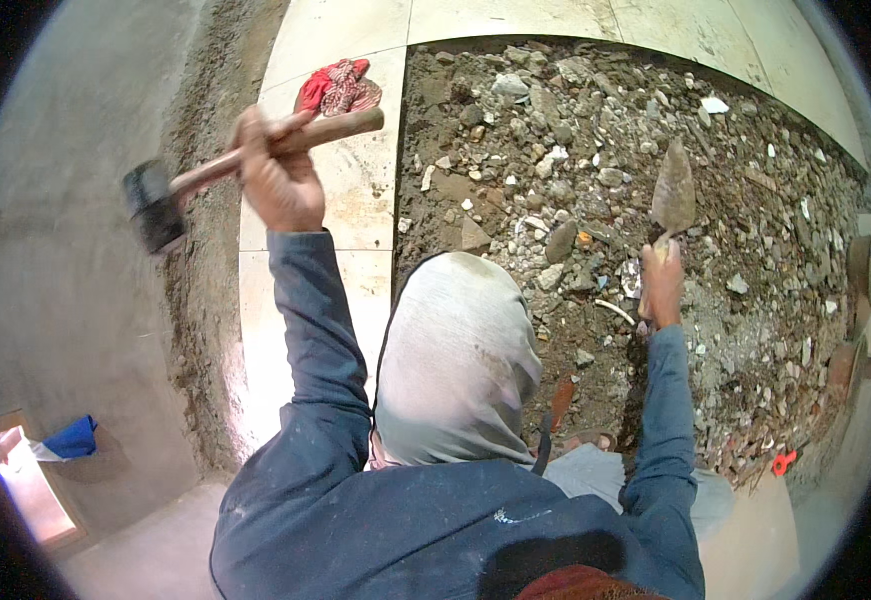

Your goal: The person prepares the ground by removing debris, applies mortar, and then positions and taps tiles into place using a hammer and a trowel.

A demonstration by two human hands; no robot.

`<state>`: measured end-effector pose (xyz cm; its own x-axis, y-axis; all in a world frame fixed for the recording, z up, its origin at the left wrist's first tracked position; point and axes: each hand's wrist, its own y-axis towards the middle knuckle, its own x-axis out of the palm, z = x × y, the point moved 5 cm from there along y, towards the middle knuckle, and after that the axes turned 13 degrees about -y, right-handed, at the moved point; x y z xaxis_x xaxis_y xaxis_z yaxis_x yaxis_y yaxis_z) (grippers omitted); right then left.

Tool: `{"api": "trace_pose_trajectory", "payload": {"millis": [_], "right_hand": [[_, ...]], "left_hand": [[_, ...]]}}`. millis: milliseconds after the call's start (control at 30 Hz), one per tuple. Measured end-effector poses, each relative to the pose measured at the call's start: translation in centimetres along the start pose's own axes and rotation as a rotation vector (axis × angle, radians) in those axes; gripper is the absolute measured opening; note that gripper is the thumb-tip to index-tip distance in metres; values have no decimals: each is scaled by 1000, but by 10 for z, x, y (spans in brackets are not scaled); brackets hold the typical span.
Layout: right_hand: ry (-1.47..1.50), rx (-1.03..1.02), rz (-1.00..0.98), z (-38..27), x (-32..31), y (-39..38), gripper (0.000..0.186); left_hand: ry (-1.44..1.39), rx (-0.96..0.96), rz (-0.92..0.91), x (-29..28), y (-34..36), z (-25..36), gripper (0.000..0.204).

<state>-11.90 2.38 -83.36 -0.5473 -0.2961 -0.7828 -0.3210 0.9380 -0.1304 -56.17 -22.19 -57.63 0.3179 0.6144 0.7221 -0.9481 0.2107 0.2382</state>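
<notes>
My left hand [281,180], raised over the cream tiles, is wrapped round the wooden handle of a rubber mallet [156,208]. The mallet's black head points left, and motion slightly blurs it. In my right hand [662,285] is a pointed trowel [674,195], gripped by its handle, its dirty blade pointing away from me. The blade is over a bed of rubble and soil [556,160]; I cannot tell whether it touches. Just beyond my left hand, a red and patterned cloth [341,88] lies crumpled on a floor tile [351,190].
My bent knee [456,350], in pale grey cloth, sits between my arms. Left of the tiles runs a rough mortar strip [191,300] beside a grey wall [66,230]. Round containers [864,270] stand at the right edge, and a small orange-red object [784,463] lies at lower right.
</notes>
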Motion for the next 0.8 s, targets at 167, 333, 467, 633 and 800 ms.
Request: {"api": "trace_pose_trajectory", "payload": {"millis": [167,333,467,633,800], "right_hand": [[-398,-140,113,16,29,-29,38],[-546,-170,133,26,43,-35,39],[-523,-130,113,30,43,-27,39],[-470,-85,94,28,41,-21,39],[-520,-116,104,22,38,-21,35]], "left_hand": [[63,-49,-149,10,17,-56,23],[-38,2,-360,67,68,-92,25],[218,375,-419,55,103,-144,26],[800,193,-276,-21,85,-305,14],[570,165,-252,4,103,-291,19]]}}
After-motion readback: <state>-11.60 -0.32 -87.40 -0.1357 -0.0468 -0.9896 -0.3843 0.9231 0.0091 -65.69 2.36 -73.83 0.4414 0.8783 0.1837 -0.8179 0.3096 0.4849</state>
